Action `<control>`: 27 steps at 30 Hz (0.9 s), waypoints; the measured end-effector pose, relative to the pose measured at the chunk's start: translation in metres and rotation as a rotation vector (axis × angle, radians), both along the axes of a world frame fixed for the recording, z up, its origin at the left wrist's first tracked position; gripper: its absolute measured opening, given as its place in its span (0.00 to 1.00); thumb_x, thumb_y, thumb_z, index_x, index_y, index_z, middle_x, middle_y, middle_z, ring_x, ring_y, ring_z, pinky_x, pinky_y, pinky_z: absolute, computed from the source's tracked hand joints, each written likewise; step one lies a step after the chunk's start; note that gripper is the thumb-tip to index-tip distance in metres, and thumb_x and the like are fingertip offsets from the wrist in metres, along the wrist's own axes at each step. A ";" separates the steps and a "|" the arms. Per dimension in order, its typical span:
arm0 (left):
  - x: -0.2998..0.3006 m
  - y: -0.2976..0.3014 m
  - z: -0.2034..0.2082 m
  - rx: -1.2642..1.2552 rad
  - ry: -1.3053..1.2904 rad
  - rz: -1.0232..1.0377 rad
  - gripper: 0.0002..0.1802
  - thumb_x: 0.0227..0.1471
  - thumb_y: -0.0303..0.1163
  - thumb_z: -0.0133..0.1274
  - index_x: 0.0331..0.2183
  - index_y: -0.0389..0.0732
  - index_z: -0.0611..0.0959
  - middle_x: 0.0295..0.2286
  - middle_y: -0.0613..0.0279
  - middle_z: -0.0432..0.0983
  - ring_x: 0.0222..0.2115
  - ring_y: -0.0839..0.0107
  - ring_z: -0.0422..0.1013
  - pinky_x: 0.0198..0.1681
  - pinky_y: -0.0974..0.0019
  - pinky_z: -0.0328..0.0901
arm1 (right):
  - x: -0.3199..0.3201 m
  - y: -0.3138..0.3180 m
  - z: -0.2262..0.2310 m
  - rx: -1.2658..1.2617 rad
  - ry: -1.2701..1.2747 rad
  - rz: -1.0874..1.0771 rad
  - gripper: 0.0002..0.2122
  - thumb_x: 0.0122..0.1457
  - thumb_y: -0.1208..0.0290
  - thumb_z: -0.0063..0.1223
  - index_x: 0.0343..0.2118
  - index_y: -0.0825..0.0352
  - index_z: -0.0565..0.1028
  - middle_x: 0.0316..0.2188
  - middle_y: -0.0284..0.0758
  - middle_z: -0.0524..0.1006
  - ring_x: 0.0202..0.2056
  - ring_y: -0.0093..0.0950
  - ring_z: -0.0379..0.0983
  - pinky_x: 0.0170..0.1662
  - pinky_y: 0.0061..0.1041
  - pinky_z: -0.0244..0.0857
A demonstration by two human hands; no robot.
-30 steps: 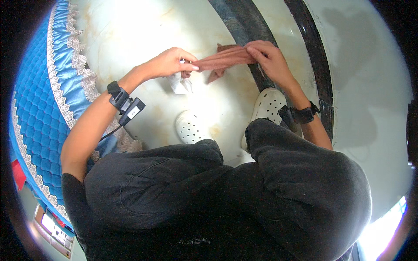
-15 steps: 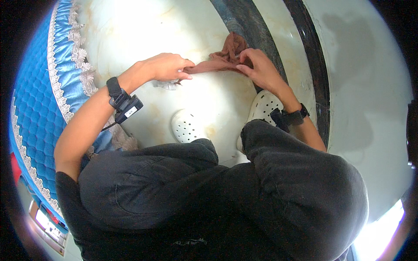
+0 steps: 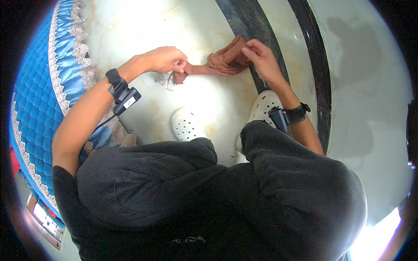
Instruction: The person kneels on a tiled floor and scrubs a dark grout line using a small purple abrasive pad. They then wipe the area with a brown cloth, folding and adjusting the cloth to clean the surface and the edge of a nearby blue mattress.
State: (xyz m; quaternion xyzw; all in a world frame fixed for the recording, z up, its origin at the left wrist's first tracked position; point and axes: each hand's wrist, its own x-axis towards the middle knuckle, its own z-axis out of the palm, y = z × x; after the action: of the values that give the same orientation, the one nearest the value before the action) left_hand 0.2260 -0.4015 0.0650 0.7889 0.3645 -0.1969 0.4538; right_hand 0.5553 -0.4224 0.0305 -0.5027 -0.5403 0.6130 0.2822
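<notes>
A thin, reddish-brown, stocking-like cloth [image 3: 226,61] stretches between my hands above the pale floor. My left hand [image 3: 167,60] pinches its narrow, twisted end, with a short tail hanging below the fingers. At the other side my right hand [image 3: 262,58] grips the wider, bunched part by its edge, thumb and fingers together. Just under my left hand is a crumpled whitish, see-through piece [image 3: 166,81]; whether it touches the cloth I cannot tell. Both wrists carry black straps with small dark devices.
On the left stands a bed with a blue quilted cover [image 3: 35,104] and a lace-trimmed skirt [image 3: 80,52]. My feet, in white clogs [image 3: 185,125], rest on the glossy floor. A dark stripe [image 3: 257,26] crosses the floor, and a pale wall [image 3: 361,95] rises on the right.
My right hand has moved slightly up and right, spreading the bunched part of the cloth. My left hand has turned and closed more tightly, and the cloth's short tail now shows beneath it.
</notes>
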 end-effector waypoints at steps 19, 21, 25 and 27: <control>0.069 0.011 0.022 -0.226 -0.354 0.480 0.19 0.60 0.45 0.57 0.38 0.37 0.83 0.25 0.70 0.74 0.26 0.80 0.66 0.30 0.72 0.63 | 0.000 0.020 0.069 0.429 -0.312 -0.193 0.11 0.65 0.70 0.53 0.48 0.64 0.73 0.26 0.39 0.80 0.30 0.27 0.78 0.32 0.29 0.68; 0.064 0.010 0.014 -0.118 -0.447 0.555 0.19 0.61 0.44 0.55 0.37 0.35 0.83 0.24 0.70 0.73 0.25 0.81 0.64 0.29 0.71 0.62 | 0.005 0.020 0.063 0.512 -0.522 -0.221 0.10 0.65 0.69 0.51 0.48 0.62 0.73 0.25 0.42 0.79 0.28 0.35 0.78 0.31 0.35 0.67; 0.056 0.015 0.010 0.125 -0.465 0.629 0.22 0.63 0.45 0.52 0.36 0.32 0.84 0.21 0.71 0.71 0.24 0.81 0.63 0.29 0.71 0.62 | 0.011 0.020 0.051 0.541 -0.758 -0.208 0.09 0.65 0.66 0.50 0.45 0.61 0.75 0.26 0.44 0.79 0.29 0.46 0.77 0.32 0.41 0.67; 0.062 0.017 0.017 0.173 -0.486 0.655 0.22 0.63 0.45 0.52 0.39 0.33 0.84 0.20 0.71 0.71 0.23 0.82 0.63 0.28 0.71 0.61 | 0.015 0.025 0.045 0.677 -0.823 -0.232 0.09 0.65 0.65 0.50 0.44 0.62 0.75 0.28 0.43 0.78 0.30 0.45 0.76 0.34 0.40 0.67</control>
State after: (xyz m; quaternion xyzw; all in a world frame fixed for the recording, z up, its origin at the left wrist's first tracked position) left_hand 0.2880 -0.3847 0.0824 0.6900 0.4937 0.1809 0.4974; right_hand 0.5702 -0.3978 0.0754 -0.6385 -0.7143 0.1224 0.2590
